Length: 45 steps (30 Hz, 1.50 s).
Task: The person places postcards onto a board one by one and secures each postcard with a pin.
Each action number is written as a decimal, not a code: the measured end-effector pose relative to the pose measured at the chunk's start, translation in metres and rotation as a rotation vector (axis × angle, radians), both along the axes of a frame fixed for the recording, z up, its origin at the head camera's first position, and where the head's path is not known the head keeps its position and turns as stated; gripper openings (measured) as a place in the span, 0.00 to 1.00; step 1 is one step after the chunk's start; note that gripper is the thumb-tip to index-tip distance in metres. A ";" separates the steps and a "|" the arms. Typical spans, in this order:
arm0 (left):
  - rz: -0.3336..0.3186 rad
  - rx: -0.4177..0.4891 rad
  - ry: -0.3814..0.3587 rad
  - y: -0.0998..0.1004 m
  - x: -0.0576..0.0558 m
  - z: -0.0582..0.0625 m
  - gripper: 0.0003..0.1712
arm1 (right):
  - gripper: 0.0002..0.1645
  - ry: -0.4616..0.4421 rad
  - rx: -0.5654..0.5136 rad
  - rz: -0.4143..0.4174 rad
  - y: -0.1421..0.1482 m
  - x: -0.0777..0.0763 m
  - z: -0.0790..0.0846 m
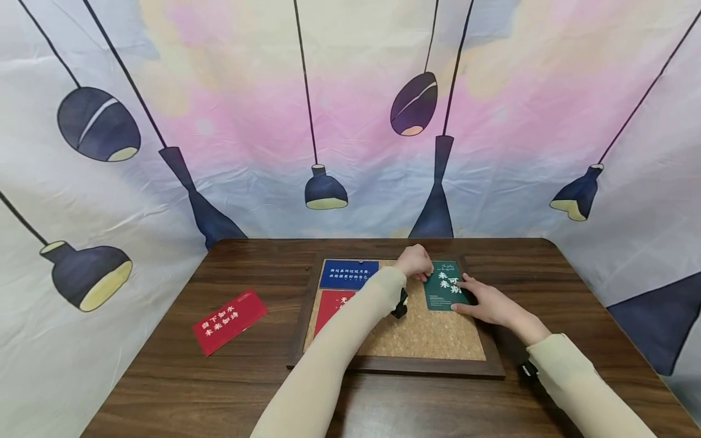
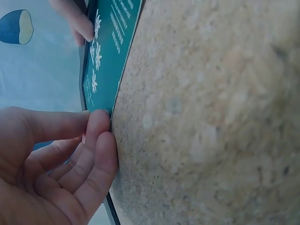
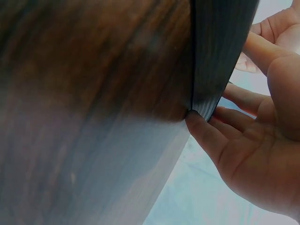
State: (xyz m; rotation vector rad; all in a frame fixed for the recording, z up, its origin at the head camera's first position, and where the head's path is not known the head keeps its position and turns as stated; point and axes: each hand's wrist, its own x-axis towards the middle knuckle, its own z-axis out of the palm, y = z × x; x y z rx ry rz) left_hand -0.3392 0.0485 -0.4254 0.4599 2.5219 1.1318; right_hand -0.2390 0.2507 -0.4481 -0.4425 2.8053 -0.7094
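A green card (image 1: 442, 295) with white writing lies at the upper right of a framed corkboard (image 1: 416, 337). My left hand (image 1: 415, 263) reaches across the board to the card's upper left corner. There, in the left wrist view, the thumb and curled forefinger of the left hand (image 2: 65, 159) pinch together at the card's edge; their tips hide whatever else is between them. My right hand (image 1: 487, 302) spreads over the card's right side, fingers and thumb apart, touching the card and the board's frame. In the right wrist view, fingers of the right hand (image 3: 253, 126) touch the dark frame edge.
A blue card (image 1: 347, 274) and a partly hidden red card (image 1: 331, 306) lie on the board's left half. Another red card (image 1: 230, 322) rests on the brown wooden table (image 1: 246, 389) left of the board. A cloth backdrop with painted lamps (image 1: 361, 121) hangs behind.
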 end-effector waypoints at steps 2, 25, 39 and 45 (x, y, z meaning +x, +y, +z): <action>0.007 -0.001 0.005 0.001 0.001 0.001 0.27 | 0.48 0.002 0.001 -0.004 0.000 0.000 0.000; 0.120 0.002 -0.093 0.007 -0.001 0.004 0.09 | 0.49 0.010 0.005 -0.001 0.002 0.000 -0.001; 0.120 -0.050 -0.094 0.012 -0.004 0.004 0.18 | 0.49 0.014 -0.001 0.013 0.003 -0.003 -0.003; 0.121 -0.073 -0.076 0.014 -0.006 0.005 0.14 | 0.49 0.016 0.003 0.012 0.004 -0.007 -0.003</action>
